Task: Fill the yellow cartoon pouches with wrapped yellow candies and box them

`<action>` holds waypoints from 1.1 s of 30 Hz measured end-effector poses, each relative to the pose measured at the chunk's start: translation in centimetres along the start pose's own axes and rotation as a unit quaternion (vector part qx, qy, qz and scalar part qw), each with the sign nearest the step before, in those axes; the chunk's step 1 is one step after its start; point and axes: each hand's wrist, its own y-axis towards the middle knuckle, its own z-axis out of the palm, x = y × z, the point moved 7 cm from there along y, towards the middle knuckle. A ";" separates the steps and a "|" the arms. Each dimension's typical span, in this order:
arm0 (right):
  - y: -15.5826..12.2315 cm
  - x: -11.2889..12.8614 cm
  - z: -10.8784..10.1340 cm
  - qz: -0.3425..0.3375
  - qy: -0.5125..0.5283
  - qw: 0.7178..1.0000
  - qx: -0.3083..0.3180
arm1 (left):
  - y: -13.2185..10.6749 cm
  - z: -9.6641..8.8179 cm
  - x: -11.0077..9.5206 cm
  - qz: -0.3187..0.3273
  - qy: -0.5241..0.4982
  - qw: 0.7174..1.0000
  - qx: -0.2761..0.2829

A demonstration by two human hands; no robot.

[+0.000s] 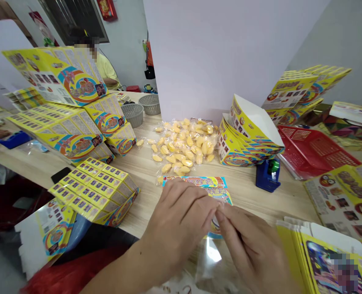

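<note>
My left hand (183,220) and my right hand (248,241) meet over the table, fingers closed and fingertips pinched together. Between them they grip what looks like the edge of a clear plastic bag (209,253), which shows shiny below the fingers. The exact pinch point is mostly hidden. Just beyond my knuckles, a printed blue and yellow card (196,181) lies flat, partly covered by my left hand. Farther back spreads a pile of yellow, clear-wrapped pieces (183,147).
Filled yellow boxes (95,192) stack up at left, near grey baskets (133,114). Nested open display boxes (245,139), a blue tape dispenser (268,173) and a red basket (315,151) are at right. Flat cartons (330,253) stand near right. A person (105,69) sits behind.
</note>
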 end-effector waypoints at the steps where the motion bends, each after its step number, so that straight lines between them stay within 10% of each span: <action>1: -0.1 0.0 0.1 -0.006 -0.007 1.000 -0.002 | -0.2 -0.1 0.0 0.001 0.001 1.000 0.007; 10: 0.2 0.9 0.1 -0.090 -0.070 0.994 0.000 | -1.1 0.1 -1.4 0.042 0.109 0.990 -0.078; 26: -0.1 -0.5 0.4 0.077 0.099 0.992 0.019 | -0.7 -0.2 1.5 -0.133 -0.055 0.982 -0.120; 30: -1.3 -2.8 0.3 0.221 0.178 0.959 -0.008 | -1.9 -1.0 5.4 -0.259 -0.175 0.940 -0.140; 33: -2.7 -5.0 0.8 0.339 0.274 0.898 -0.050 | -3.8 -2.0 9.3 -0.354 -0.336 0.853 -0.187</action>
